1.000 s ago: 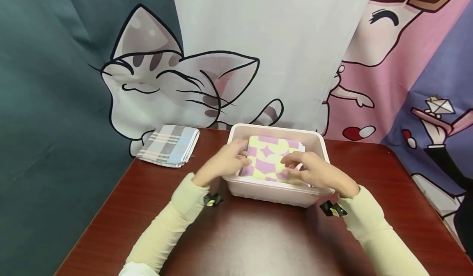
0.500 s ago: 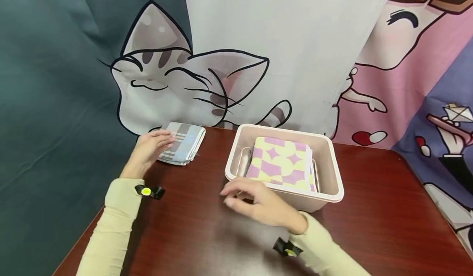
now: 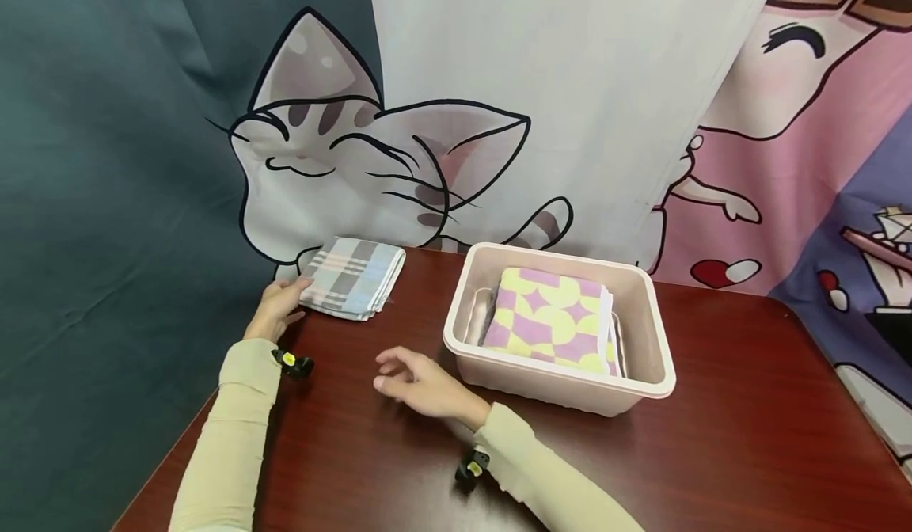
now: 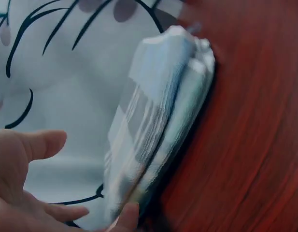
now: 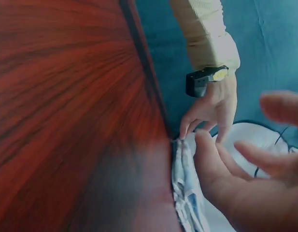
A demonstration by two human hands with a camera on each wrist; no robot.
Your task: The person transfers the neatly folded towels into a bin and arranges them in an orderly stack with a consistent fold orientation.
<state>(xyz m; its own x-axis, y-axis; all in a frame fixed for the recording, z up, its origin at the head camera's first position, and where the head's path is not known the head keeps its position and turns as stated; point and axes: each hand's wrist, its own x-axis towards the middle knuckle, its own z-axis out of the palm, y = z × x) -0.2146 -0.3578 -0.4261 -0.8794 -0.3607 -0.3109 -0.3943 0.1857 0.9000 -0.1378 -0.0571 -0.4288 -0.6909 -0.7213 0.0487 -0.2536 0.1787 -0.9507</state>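
A folded plaid towel [image 3: 352,279] in grey, white and pale blue lies flat at the back left of the table. My left hand [image 3: 278,306] is at its left edge; in the left wrist view, spread fingers [image 4: 127,217] reach the towel's near corner, with the thumb held apart. The right wrist view also catches the left hand [image 5: 214,108] touching the towel's end. My right hand [image 3: 423,381] hovers over the table, holding nothing, its fingers loosely bent. Inside a pale pink plastic basin [image 3: 549,381] sits a folded purple-and-yellow patterned towel [image 3: 552,318].
The dark red wooden table [image 3: 370,469] ends close to my left arm. A printed cloth backdrop [image 3: 456,168] hangs right behind the towel and basin. Something grey lies partly hidden under the patterned towel in the basin.
Both hands have left the basin and moved left. The left hand went to the plaid towel's left edge, while the right hand came out in front, left of the basin. The patterned towel stays inside.
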